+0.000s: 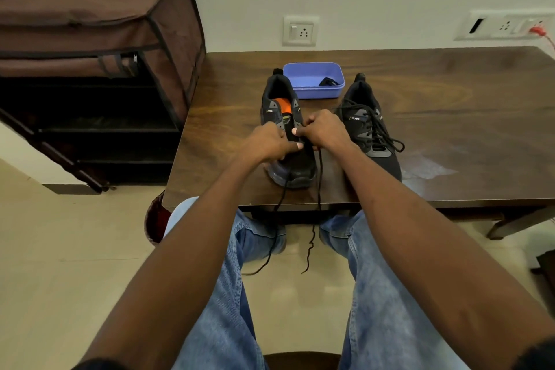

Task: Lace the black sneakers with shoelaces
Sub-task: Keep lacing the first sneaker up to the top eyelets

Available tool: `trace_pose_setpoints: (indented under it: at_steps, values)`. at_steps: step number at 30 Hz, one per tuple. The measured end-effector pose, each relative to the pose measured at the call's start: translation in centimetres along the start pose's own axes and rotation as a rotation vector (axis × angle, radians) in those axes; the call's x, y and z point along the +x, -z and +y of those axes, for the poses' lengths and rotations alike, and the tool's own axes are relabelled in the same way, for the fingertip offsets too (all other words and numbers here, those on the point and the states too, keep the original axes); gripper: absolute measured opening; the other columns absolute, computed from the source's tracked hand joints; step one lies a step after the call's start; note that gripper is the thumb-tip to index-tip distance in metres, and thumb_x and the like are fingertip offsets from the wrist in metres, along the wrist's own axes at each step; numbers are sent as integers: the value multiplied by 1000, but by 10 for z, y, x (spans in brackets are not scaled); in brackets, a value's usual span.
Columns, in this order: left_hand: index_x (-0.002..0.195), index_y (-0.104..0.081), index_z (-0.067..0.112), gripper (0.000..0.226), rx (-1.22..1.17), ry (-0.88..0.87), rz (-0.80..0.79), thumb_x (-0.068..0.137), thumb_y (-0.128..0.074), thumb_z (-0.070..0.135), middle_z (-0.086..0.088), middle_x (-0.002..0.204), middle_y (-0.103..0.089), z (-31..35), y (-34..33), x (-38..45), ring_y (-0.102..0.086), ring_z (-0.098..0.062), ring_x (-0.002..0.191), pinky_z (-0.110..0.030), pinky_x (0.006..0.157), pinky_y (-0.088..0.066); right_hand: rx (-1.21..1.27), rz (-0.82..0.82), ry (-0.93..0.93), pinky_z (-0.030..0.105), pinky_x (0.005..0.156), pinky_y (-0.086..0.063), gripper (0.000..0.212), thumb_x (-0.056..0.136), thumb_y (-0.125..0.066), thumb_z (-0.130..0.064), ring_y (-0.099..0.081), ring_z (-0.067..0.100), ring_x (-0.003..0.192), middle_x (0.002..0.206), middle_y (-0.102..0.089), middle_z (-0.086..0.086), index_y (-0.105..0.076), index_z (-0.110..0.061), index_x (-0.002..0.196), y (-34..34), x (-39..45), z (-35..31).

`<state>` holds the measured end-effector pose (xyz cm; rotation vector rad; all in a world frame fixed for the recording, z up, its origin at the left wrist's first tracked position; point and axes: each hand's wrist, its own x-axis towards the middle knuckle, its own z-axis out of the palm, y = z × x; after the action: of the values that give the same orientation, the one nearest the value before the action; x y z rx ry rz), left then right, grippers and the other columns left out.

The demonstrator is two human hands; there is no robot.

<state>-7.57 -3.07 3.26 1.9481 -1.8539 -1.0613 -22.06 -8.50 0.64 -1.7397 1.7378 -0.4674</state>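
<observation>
Where my two hands met over the near sneaker [288, 129], they covered most of its lacing row, so I could not tell how many eyelets the shoelace [319, 186] had passed through. My left hand [271, 143] was curled at the shoe's left side, thumb and fingers pinching near the eyelets, and my right hand [324, 131] was closed in a fist around the lace on the right side; the exact point of each pinch was hidden by my knuckles. Two loose ends of that lace ran over the toe, dropped past the front edge of the counter [450, 129] and hung between my knees in blue jeans [387, 294]. This shoe sat close to that front edge, its toe towards me, orange lining showing inside. Just to its right stood the second sneaker [371, 126], already laced, its bow spilling to the right. Behind both, a blue tray [312, 69] held something small and dark that I could not make out. Bare wood stretched away to the right of the shoes. Left of the counter stood a brown fabric shoe rack [90, 48], cut off by the frame.
</observation>
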Motion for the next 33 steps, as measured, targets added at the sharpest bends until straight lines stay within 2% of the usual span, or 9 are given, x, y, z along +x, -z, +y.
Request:
trace_pose_setpoints:
  at_steps: [3, 7, 10, 13, 16, 23, 27, 31, 33]
  values:
    - [78, -47, 25, 28, 169, 18, 30, 94, -63, 42, 1, 76, -55, 7, -12, 7, -52, -15, 71, -32, 69, -44, -3, 1, 9, 45, 76, -60, 26, 85, -74, -36, -70, 25, 73, 78, -71, 6, -70, -10, 83, 0, 1, 1]
    - [78, -52, 21, 23, 283, 2, 44, 97, -54, 34, -5, 87, -59, 6, -14, 10, -57, -22, 80, -34, 68, -45, -8, 8, 9, 44, 75, -61, 24, 84, -75, -34, -69, 25, 73, 77, -70, 7, -68, -11, 77, -1, 0, -1]
    - [78, -55, 14, 21, 325, -49, -97, 98, -53, 21, -8, 86, -60, 8, -9, 5, -57, -20, 77, -28, 60, -44, -36, 20, 15, 43, 76, -59, 24, 84, -74, -33, -68, 26, 75, 76, -67, 5, -64, -14, 73, -2, -1, -3]
    - [87, -61, 7, 17, 223, -4, -266, 100, -56, 17, -7, 72, -61, 8, -6, -2, -58, -19, 64, -25, 52, -48, -49, 40, 5, 41, 77, -57, 23, 83, -73, -34, -67, 26, 79, 82, -67, 5, -61, -17, 73, -2, -3, -5]
    - [81, -62, 8, 18, 220, 42, -418, 97, -60, 16, -6, 65, -60, 2, -5, -9, -53, -15, 53, -26, 50, -47, -50, 38, -6, 41, 78, -57, 22, 83, -73, -35, -67, 26, 80, 84, -67, 5, -64, -17, 76, -2, -4, -6]
    - [79, -67, 7, 14, 180, 111, -529, 92, -66, 12, -6, 67, -65, 0, 9, -15, -58, -15, 55, -23, 49, -49, -45, 20, -7, 39, 74, -57, 24, 83, -75, -39, -67, 23, 77, 80, -68, 2, -66, -17, 76, 0, -6, -4]
    - [92, -72, -1, 11, -29, 124, -348, 89, -68, 8, -9, 75, -72, -6, 16, -14, -66, -13, 62, -22, 56, -53, -83, 41, 31, 32, 62, -46, 29, 88, -71, -38, -62, 20, 73, 75, -64, 1, -63, -14, 74, 5, -8, -3]
    - [91, -70, 2, 14, -450, 179, -92, 92, -60, 11, -15, 92, -76, -13, 28, -8, -70, -20, 78, -31, 77, -57, 31, 220, 105, 32, 69, -50, 17, 95, -60, -19, -63, 19, 78, 83, -68, 2, -71, -10, 84, 16, -14, -11]
    - [89, -68, 6, 14, -643, 192, -29, 93, -57, 13, -13, 87, -77, -16, 32, -8, -72, -20, 76, -34, 77, -59, 133, 296, 117, 27, 73, -48, 15, 94, -56, -11, -62, 14, 82, 90, -69, 1, -72, -11, 92, 23, -18, -16]
